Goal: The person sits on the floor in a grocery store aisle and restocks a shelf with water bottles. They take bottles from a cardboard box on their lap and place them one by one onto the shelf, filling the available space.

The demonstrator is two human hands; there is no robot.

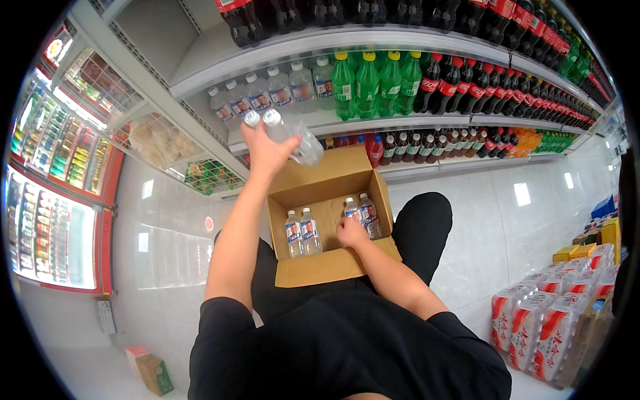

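My left hand [265, 152] grips two clear plastic bottles [300, 142] with white caps. It holds them tilted in front of the shelf row of similar labelled bottles [277, 92]. An open cardboard box [325, 197] stands between my knees, its flaps folded outward. Two clear bottles [302, 235] stand at its left end, and two more [370, 212] at its right end. My right hand [352, 232] is inside the box with its fingers curled beside the right pair, overlapping the nearer bottle. Whether it grips that bottle is hidden.
Green bottles with yellow caps [367, 85] and cola bottles [445, 82] fill the shelf [425, 122] to the right. Lit drink coolers [55, 230] stand at the left. Shrink-wrapped packs [530, 320] are stacked on the floor at the right; a small carton [155, 375] lies lower left.
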